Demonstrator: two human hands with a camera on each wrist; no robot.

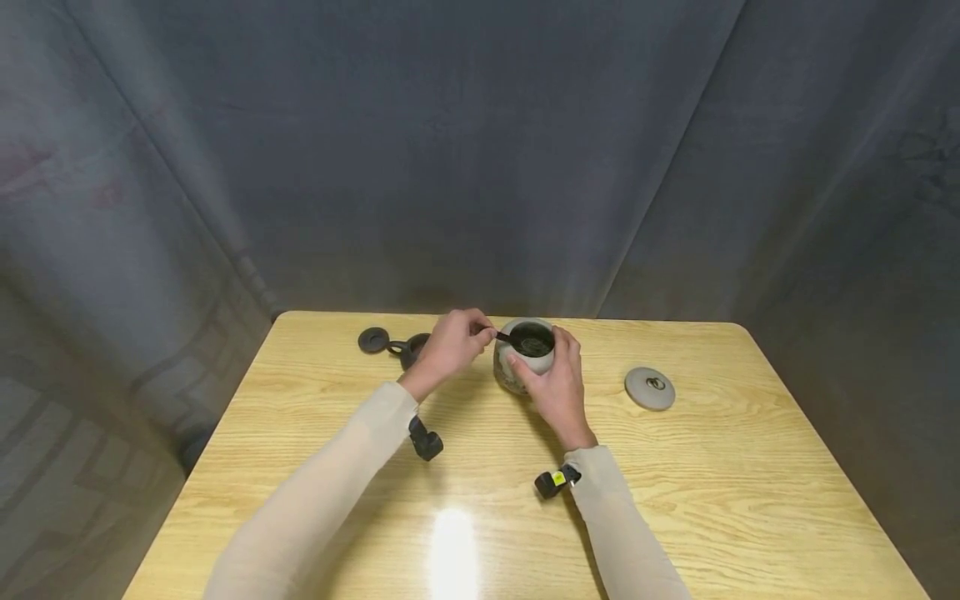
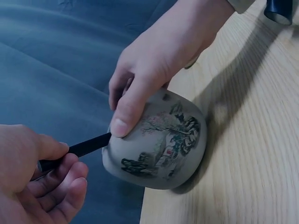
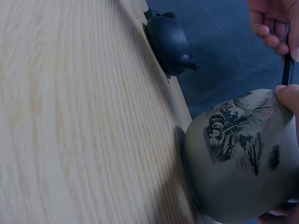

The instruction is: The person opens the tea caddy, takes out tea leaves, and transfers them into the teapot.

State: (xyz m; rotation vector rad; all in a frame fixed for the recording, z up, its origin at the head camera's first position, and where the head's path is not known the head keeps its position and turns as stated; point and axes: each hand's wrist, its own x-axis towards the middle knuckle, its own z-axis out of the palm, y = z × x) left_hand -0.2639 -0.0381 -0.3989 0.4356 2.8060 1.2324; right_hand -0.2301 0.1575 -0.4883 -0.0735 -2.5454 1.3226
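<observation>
left hand (image 1: 450, 343) is pinching a thin black scoop (image 1: 502, 337), dipping it into the painted jar (image 1: 525, 357). right hand (image 1: 553, 379) is gripping that jar on the tabletop (image 1: 735, 467). judging by this, scooping is under way; lifting level comes next.

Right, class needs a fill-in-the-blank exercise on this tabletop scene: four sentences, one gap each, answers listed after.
1. The right hand holds the painted ceramic ____ on the wooden table.
2. The left hand pinches a thin black ____ that reaches the jar's open mouth.
3. The jar's grey lid lies on the table to the jar's ____.
4. Behind the left hand sits a small dark ____ with its round lid set beside it.

Missing words: jar; stick; right; teapot
</observation>
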